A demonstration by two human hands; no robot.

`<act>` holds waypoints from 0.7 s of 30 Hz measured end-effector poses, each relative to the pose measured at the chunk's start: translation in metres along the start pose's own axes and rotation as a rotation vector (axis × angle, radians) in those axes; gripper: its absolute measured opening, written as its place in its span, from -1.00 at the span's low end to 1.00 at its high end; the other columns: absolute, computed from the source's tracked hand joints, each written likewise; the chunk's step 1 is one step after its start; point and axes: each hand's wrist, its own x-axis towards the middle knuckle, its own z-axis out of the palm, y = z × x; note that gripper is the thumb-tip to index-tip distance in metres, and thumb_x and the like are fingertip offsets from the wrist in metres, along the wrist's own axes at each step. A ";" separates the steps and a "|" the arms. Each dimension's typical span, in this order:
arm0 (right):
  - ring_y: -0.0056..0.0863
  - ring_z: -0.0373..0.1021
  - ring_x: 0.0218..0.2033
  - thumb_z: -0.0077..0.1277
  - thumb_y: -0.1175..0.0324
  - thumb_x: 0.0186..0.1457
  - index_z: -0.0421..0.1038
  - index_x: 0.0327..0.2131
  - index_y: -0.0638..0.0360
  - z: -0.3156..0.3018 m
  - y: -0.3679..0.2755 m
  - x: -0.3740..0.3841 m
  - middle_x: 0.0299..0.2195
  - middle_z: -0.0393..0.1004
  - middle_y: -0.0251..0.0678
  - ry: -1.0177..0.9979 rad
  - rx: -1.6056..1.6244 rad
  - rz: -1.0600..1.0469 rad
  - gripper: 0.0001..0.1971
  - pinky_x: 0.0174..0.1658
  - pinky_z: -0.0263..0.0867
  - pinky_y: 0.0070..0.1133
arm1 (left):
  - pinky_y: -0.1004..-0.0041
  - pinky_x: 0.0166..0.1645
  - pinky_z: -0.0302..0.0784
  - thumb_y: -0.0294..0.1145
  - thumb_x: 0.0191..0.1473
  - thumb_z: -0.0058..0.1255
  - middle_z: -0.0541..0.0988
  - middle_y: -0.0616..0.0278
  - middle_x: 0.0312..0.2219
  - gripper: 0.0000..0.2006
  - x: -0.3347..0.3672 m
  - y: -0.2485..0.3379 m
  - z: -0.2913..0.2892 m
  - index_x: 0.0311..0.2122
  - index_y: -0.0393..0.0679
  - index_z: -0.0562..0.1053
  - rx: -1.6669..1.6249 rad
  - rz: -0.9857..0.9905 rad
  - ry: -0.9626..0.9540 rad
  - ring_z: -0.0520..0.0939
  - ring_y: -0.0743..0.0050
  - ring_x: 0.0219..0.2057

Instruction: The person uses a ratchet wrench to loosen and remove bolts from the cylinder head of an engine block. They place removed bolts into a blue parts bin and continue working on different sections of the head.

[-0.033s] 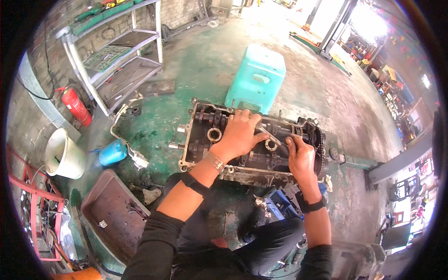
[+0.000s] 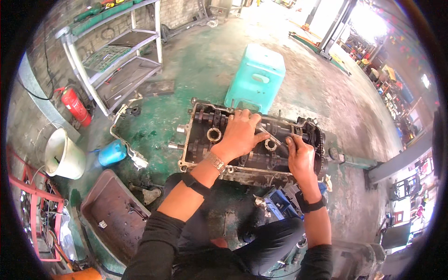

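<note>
An oily engine cylinder head [image 2: 224, 176] with exposed camshafts lies across in front of me. My left hand [image 2: 240, 135] is on its far middle part, fingers bent over the far camshaft and thumb stuck out to the right. A slim metal bar [image 2: 273, 134], like a wrench handle, comes out between that thumb and forefinger; its far end is hidden under the hand. My right hand [image 2: 301, 156] is closed around the bar's near end, above the right part of the head. A timing chain [image 2: 322, 147] runs over the right end.
Beyond the head stands a turquoise plastic stool [image 2: 255, 77]. At left are a brown tray [image 2: 105, 207], a white bucket [image 2: 65, 156], a blue bottle [image 2: 112, 153], a fire extinguisher [image 2: 76, 106] and a shelf cart [image 2: 119, 51]. A blue case [image 2: 280, 203] lies by my right knee.
</note>
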 end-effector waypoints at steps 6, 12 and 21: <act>-0.02 0.40 -0.55 -0.03 0.41 0.21 0.43 -0.20 0.29 0.001 0.009 0.001 -0.57 0.41 0.07 -0.003 -0.015 -0.064 -0.84 -0.47 0.29 -0.37 | -0.04 0.06 0.31 0.18 0.01 0.09 0.43 -0.10 -0.16 -0.36 0.000 0.007 0.001 -0.06 -0.27 0.41 0.024 -0.051 0.000 0.40 -0.12 -0.03; -0.03 0.42 -0.55 -0.03 0.44 0.22 0.43 -0.18 0.31 0.003 0.017 0.002 -0.56 0.41 0.08 -0.023 -0.014 -0.058 -0.84 -0.46 0.30 -0.41 | 0.11 -0.06 0.34 0.09 -0.07 0.21 0.43 -0.09 -0.27 -0.43 -0.001 0.009 0.007 -0.18 -0.26 0.42 0.040 -0.026 0.102 0.42 -0.07 -0.16; 0.03 0.47 -0.45 0.02 0.29 0.19 0.49 -0.22 0.16 0.008 0.004 -0.003 -0.53 0.48 0.04 0.061 -0.209 -0.011 -0.82 -0.41 0.35 -0.26 | 0.09 0.04 0.30 0.08 -0.08 0.22 0.47 -0.03 -0.19 -0.51 0.009 0.009 0.003 -0.32 -0.23 0.51 0.183 0.130 0.097 0.43 0.00 -0.11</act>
